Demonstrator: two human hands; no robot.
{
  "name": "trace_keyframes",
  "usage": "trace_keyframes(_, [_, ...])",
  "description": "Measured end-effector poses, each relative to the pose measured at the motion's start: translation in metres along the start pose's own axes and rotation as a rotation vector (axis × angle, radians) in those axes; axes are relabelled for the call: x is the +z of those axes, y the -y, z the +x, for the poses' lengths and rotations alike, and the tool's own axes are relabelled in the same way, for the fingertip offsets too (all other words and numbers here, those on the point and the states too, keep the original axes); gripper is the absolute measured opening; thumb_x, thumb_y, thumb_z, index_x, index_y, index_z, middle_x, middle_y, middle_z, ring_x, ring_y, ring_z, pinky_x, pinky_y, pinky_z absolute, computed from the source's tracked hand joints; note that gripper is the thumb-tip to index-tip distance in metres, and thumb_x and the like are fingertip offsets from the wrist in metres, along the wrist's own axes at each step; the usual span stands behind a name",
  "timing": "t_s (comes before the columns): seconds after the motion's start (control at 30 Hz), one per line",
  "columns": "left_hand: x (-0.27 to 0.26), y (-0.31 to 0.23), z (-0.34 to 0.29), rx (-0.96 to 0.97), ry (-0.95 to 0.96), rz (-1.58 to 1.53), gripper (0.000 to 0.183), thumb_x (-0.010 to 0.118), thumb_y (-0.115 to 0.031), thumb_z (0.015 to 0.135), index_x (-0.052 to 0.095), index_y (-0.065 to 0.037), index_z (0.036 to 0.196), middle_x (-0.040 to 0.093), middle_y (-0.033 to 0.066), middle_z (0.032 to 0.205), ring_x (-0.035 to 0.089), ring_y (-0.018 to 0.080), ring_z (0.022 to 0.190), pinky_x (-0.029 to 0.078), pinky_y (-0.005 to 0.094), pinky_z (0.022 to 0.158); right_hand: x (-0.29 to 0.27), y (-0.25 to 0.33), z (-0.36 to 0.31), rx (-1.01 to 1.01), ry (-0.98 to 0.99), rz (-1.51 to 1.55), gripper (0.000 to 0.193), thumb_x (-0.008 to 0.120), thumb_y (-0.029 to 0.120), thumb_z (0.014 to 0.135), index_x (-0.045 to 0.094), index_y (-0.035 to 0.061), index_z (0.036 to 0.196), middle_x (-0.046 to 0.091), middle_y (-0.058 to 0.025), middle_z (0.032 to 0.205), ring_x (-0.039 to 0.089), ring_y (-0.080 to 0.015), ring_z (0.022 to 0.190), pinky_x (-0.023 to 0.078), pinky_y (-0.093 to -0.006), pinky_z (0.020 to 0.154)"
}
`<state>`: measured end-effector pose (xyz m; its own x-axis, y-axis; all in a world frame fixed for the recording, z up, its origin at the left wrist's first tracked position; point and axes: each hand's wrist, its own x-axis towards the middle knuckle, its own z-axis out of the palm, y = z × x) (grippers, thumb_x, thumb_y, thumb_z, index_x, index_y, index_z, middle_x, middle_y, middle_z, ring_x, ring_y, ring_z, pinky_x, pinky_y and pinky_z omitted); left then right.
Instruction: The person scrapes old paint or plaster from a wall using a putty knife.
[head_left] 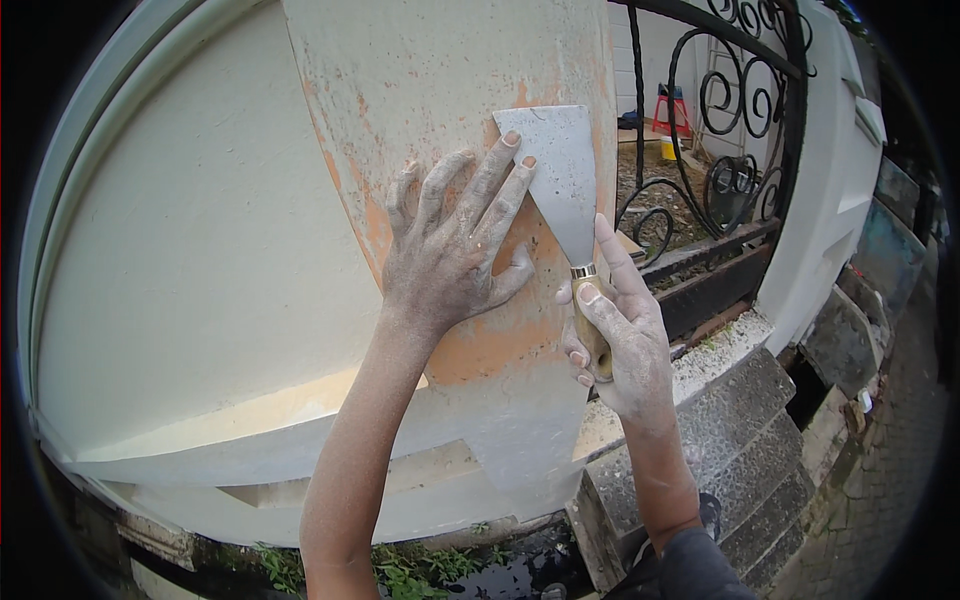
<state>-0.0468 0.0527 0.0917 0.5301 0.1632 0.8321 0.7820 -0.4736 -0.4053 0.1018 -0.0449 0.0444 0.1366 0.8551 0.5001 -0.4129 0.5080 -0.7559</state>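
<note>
My right hand [635, 345] is closed round the wooden handle of a wide scraper [567, 175], its thumb on the handle and its index finger stretched up beside the neck. The metal blade points up and lies close against the pillar [480, 345], whose patchy surface shows orange beneath worn whitish paint. My left hand [440, 245] is spread open, with two fingertips resting on the left part of the blade. Its other fingers are bent over the pillar face. Whitish dust covers both hands and the left forearm.
A smooth cream wall [190, 230] curves off to the left. On the right stands a black wrought-iron gate [715, 190], with a red stool [670, 110] and yellow bucket [668, 149] behind it. Grey stone steps [735, 430] lie below; green weeds [425, 568] grow at the wall's foot.
</note>
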Motion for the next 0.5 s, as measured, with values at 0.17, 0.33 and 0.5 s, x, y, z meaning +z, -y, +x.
trace_keyframes(0.17, [0.003,0.001,-0.002,0.044,-0.073,-0.004,0.062,0.064,-0.039,0.068,0.048,-0.03,0.127,0.039,-0.0095,0.139,0.036,0.0187,0.122,0.009,0.0456,0.111,-0.006,-0.008,0.0,0.03,-0.008,-0.003,0.055,0.042,0.003,0.091,0.022,0.0104,0.142,0.056,-0.0083,0.085,0.049,-0.0056,0.045,0.037,-0.0152,0.032])
trace_keyframes(0.33, [0.004,0.002,-0.003,-0.001,-0.076,-0.011,0.058,0.061,-0.034,0.069,0.051,-0.03,0.125,0.04,-0.0094,0.138,0.036,0.0185,0.121,0.01,0.046,0.111,-0.004,-0.005,-0.001,0.03,0.0,-0.007,0.055,0.042,0.003,0.091,0.023,0.0103,0.142,0.056,-0.009,0.086,0.049,-0.0057,0.045,0.037,-0.0154,0.032])
trace_keyframes(0.5, [0.0,-0.001,0.002,-0.031,-0.066,-0.031,0.063,0.063,-0.033,0.067,0.047,-0.03,0.128,0.039,-0.009,0.139,0.036,0.0182,0.121,0.01,0.0456,0.111,-0.002,-0.005,0.008,-0.004,0.006,-0.039,0.055,0.042,0.003,0.091,0.022,0.0103,0.142,0.056,-0.0098,0.087,0.049,-0.0059,0.045,0.037,-0.0157,0.032])
